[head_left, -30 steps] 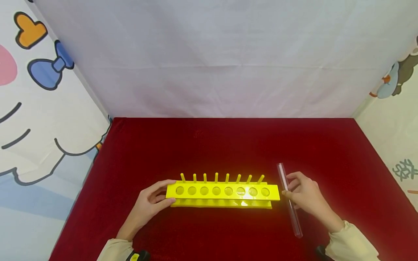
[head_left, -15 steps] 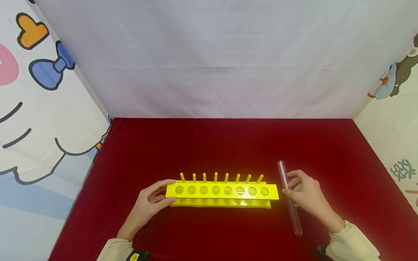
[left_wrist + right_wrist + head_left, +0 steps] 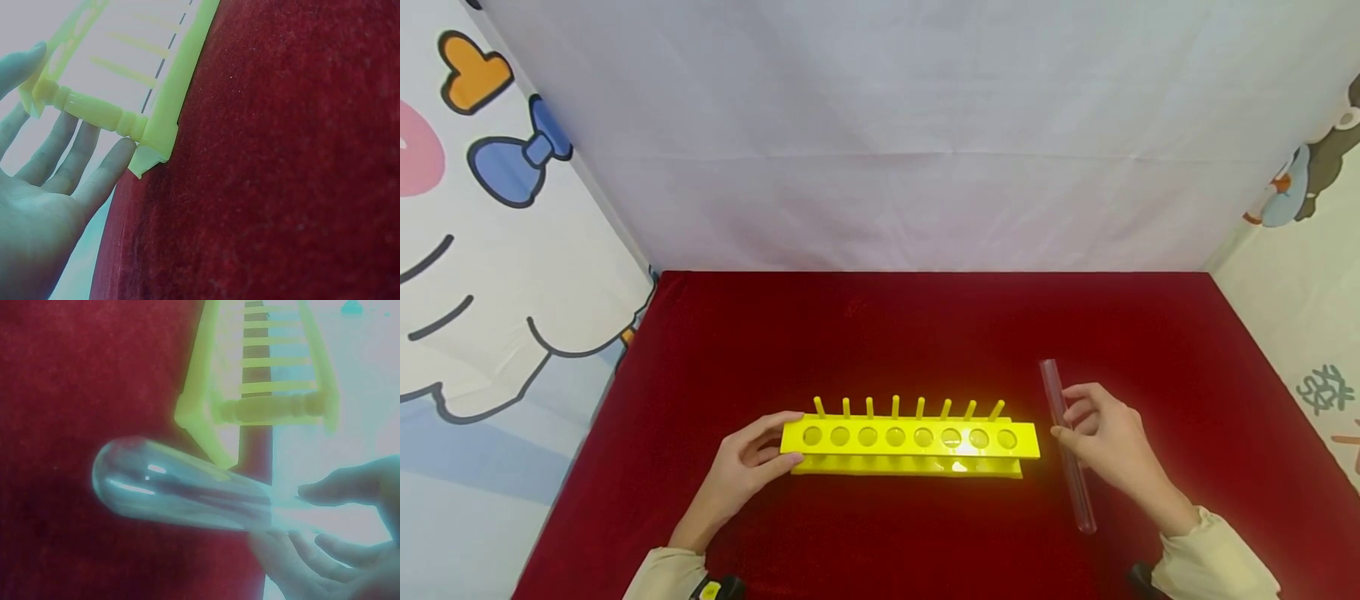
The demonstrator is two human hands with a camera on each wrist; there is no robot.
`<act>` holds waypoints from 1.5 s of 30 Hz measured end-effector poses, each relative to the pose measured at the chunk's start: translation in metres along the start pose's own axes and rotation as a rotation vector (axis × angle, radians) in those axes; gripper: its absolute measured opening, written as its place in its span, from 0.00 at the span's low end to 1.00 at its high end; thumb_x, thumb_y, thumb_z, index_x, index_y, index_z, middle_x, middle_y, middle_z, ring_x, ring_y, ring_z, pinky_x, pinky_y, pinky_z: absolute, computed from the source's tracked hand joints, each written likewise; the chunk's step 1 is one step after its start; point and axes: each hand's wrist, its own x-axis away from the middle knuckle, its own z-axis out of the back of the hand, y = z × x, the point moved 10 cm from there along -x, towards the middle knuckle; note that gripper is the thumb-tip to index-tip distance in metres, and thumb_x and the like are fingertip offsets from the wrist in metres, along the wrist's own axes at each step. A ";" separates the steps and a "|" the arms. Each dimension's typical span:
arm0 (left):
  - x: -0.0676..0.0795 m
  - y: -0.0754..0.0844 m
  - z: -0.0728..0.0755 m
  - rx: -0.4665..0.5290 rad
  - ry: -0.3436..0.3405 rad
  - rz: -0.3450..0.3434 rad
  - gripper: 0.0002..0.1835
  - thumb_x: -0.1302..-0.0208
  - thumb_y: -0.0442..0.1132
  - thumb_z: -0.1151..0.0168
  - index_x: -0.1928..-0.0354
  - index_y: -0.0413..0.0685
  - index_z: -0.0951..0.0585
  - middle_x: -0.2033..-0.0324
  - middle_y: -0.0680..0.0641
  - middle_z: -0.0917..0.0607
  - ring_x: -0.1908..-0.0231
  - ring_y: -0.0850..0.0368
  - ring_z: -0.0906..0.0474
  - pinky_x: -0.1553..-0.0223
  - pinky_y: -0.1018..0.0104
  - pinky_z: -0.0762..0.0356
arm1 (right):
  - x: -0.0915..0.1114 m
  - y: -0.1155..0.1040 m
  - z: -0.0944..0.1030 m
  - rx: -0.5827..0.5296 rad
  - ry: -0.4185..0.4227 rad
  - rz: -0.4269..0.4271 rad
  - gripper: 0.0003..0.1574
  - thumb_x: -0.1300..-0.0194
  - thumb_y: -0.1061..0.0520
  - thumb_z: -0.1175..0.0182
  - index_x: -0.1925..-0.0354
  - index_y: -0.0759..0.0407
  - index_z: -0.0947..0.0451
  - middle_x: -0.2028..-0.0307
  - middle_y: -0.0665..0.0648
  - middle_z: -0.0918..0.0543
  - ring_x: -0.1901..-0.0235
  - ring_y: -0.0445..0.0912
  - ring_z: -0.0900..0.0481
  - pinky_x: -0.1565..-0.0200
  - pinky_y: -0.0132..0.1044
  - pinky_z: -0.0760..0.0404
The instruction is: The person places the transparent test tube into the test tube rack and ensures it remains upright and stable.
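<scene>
A yellow test tube rack (image 3: 910, 442) with a row of round holes and a row of pegs behind stands in the middle of the head view. My left hand (image 3: 745, 462) grips its left end, thumb in front and fingers behind; in the left wrist view the fingers (image 3: 109, 164) lie along the turned end post. To the right of the rack my right hand (image 3: 1108, 442) pinches a clear glass test tube (image 3: 1078, 496) between thumb and fingers. The tube is tilted, its rounded end (image 3: 119, 478) toward me, apart from the rack. No tube shows in the rack's holes.
Dark red cloth (image 3: 850, 333) covers the table. A white curtain (image 3: 925, 150) hangs behind the far edge. Printed cartoon sheets (image 3: 512, 275) stand at the left and right sides.
My right hand has moved slightly up and away from the rack with the test tube. The left hand and the rack have stayed nearly still.
</scene>
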 end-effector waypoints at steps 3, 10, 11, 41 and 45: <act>0.000 -0.001 0.001 -0.006 0.008 -0.007 0.25 0.44 0.35 0.40 0.43 0.48 0.31 0.51 0.43 0.26 0.58 0.49 0.26 0.64 0.62 0.23 | 0.000 -0.003 0.004 -0.005 0.020 0.020 0.29 0.51 0.57 0.34 0.52 0.60 0.33 0.68 0.58 0.24 0.76 0.47 0.24 0.83 0.32 0.24; 0.000 -0.012 0.002 0.005 0.008 -0.013 0.25 0.44 0.36 0.40 0.43 0.50 0.31 0.51 0.44 0.26 0.58 0.49 0.26 0.65 0.60 0.23 | 0.001 -0.010 0.012 0.002 0.061 0.048 0.28 0.50 0.58 0.35 0.52 0.58 0.33 0.69 0.57 0.25 0.77 0.45 0.24 0.82 0.32 0.24; 0.000 -0.013 0.002 0.009 0.008 -0.013 0.25 0.45 0.36 0.40 0.43 0.51 0.30 0.51 0.45 0.26 0.58 0.49 0.26 0.65 0.60 0.23 | 0.002 -0.012 0.013 0.005 0.067 0.057 0.27 0.51 0.58 0.35 0.52 0.58 0.33 0.69 0.56 0.25 0.77 0.45 0.24 0.82 0.32 0.24; 0.003 0.002 -0.001 0.005 0.014 -0.077 0.25 0.44 0.31 0.41 0.43 0.42 0.32 0.52 0.40 0.26 0.59 0.49 0.26 0.67 0.62 0.23 | 0.008 -0.038 0.027 0.022 0.185 0.191 0.27 0.53 0.61 0.33 0.53 0.57 0.31 0.69 0.51 0.24 0.77 0.37 0.25 0.79 0.30 0.24; 0.002 0.001 0.000 0.013 0.013 -0.030 0.25 0.44 0.32 0.41 0.43 0.46 0.32 0.51 0.42 0.26 0.57 0.50 0.27 0.64 0.63 0.23 | 0.008 -0.042 0.030 0.033 0.214 0.210 0.28 0.54 0.61 0.33 0.53 0.57 0.30 0.70 0.49 0.23 0.76 0.37 0.25 0.76 0.28 0.26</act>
